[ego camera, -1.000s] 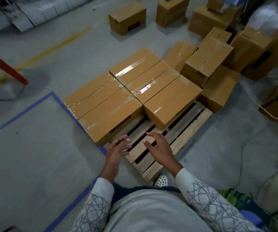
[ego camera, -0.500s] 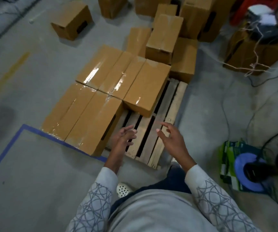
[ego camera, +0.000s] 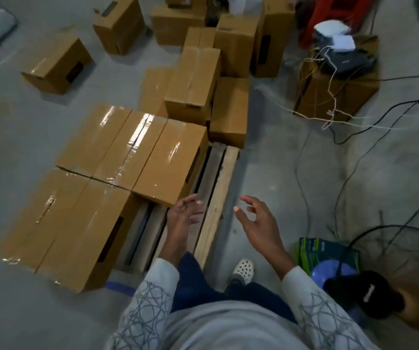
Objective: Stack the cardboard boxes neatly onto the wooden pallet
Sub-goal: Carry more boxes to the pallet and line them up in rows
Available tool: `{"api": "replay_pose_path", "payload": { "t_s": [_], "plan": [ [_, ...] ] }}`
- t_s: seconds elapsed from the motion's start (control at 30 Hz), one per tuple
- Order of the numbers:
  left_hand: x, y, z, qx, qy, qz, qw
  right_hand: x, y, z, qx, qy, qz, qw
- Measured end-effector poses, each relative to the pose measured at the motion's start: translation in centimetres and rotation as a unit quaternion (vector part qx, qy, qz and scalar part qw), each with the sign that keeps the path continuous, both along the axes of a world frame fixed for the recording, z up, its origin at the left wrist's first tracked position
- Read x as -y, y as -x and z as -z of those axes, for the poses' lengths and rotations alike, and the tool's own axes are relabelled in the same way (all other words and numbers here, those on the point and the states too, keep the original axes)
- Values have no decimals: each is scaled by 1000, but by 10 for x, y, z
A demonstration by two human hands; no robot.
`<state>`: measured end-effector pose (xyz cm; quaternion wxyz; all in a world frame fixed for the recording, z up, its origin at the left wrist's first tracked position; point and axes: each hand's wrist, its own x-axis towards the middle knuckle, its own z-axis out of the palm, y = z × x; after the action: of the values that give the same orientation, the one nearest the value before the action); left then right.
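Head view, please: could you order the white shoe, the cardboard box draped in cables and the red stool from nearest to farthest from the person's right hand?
1. White shoe: just below the right hand, beside the pallet.
2. Cable-draped box: ahead and to the right.
3. Red stool: farthest, at the back behind that box.

**Both hands free, held out front**

Left hand (ego camera: 182, 219) and right hand (ego camera: 260, 224) are both out ahead of the torso, apart, palms turned roughly toward each other. Fingers (ego camera: 250, 200) are loosely spread and slightly bent on both, and neither grips anything. Forearms bare from the wrists back to the pale patterned sleeves (ego camera: 153, 294). Right arm angles in from lower right, left runs nearly straight up-frame. Dark blue trousers (ego camera: 195, 281) below, one white perforated shoe (ego camera: 243, 267) between the arms. Some motion blur.
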<state>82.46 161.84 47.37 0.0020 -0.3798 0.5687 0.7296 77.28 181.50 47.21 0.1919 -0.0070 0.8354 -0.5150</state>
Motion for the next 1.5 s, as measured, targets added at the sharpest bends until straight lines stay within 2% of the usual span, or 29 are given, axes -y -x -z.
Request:
{"api": "replay_pose_path", "payload": {
  "t_s": [0.23, 0.47, 0.6, 0.77, 1.0, 1.13, 1.23, 1.4, 1.5],
  "plan": [
    [-18, 110, -4, -11, 15, -6, 1000, 3, 117, -2, -5, 21, 0, 1000],
    [8, 230, 24, 8, -24, -78, 997, 20, 252, 25, 0, 0, -47, 999],
    [36, 319, 35, 16, -5, -90, 996, 49, 356, 29, 7, -21, -75, 997],
    [74, 433, 18, -3, 23, -81, 996, 96, 471, 10, 2, -12, -108, 994],
    [109, 570, 19, 20, 82, -63, 994, 137, 611, 29, 79, -13, -114, 990],
    [142, 664, 75, 62, 142, -31, 988, 179, 715, 91, 101, -17, -111, 989],
    [177, 748, 146, 96, 164, -11, 982, 225, 800, 161, 129, -12, -124, 984],
    [259, 882, 279, 147, 168, -98, 970, 297, 934, 290, 172, -31, -161, 971],
    [306, 926, 350, 203, 242, -119, 942, 321, 986, 358, 184, -66, -189, 962]
  ]
}}
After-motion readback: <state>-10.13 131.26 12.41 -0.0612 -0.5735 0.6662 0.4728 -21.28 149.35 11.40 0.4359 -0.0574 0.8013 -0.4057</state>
